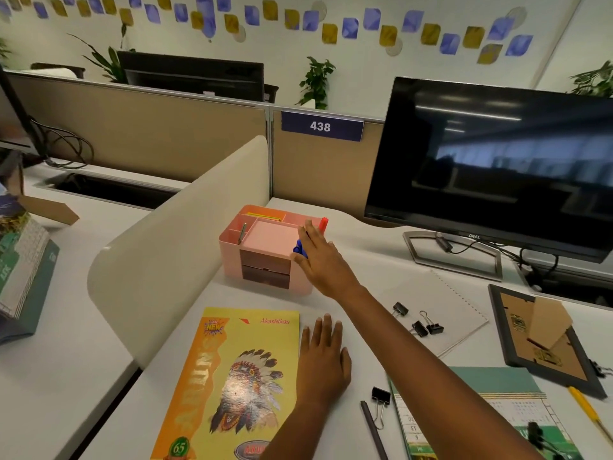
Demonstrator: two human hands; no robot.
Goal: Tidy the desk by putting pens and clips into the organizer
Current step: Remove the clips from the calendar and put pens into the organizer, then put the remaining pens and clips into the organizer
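Observation:
The pink organizer [265,263] stands at the back of the desk beside the divider. A grey pen [243,232] leans in its left slot and a red pen [323,224] stands in its right slot. My right hand [320,257] reaches over the right side with fingers stretched out. A blue pen [299,249] shows by its thumb; contact is unclear. My left hand [323,360] lies flat on the desk. Three black binder clips [419,328] lie to the right, another binder clip [380,396] nearer me. A dark grey pen [373,429] and a yellow pen [587,410] lie in front.
A yellow notebook [232,376] lies left of my left hand. A green calendar [464,403], a face-down picture frame [544,336] and a white spiral pad [444,303] fill the right. The monitor [497,167] stands behind; a cream divider [172,244] borders the left.

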